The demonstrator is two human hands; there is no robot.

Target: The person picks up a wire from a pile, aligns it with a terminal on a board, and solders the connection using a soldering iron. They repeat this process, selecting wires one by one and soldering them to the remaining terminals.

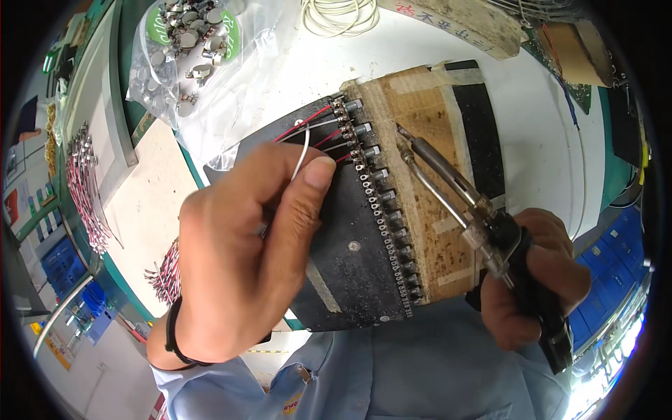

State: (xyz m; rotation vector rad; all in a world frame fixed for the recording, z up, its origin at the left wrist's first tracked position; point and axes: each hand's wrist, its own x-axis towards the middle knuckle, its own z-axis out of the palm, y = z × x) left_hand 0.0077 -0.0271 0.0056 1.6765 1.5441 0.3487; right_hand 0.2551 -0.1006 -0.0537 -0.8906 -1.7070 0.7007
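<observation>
My left hand (252,224) pinches a white wire (304,150) between thumb and forefinger, over the upper part of a black jig board (357,280). A row of small metal-shafted components (383,210) with solder lugs runs down the board. At its upper end, red wires (308,124) and white ones meet the lugs; the lower lugs are bare. My right hand (535,280) is wrapped round the black handle of a soldering iron (448,171) with a thin metal tube alongside. Its tip hovers over the jig's taped wooden strip (448,259), apart from the lugs.
A clear plastic bag (245,91) of round metal components lies beyond the jig. Bundles of red, black and white wires (84,189) lie at left. A white wire coil (336,17) and a marked wooden block (455,24) sit at the back. Blue bins (612,245) stand right.
</observation>
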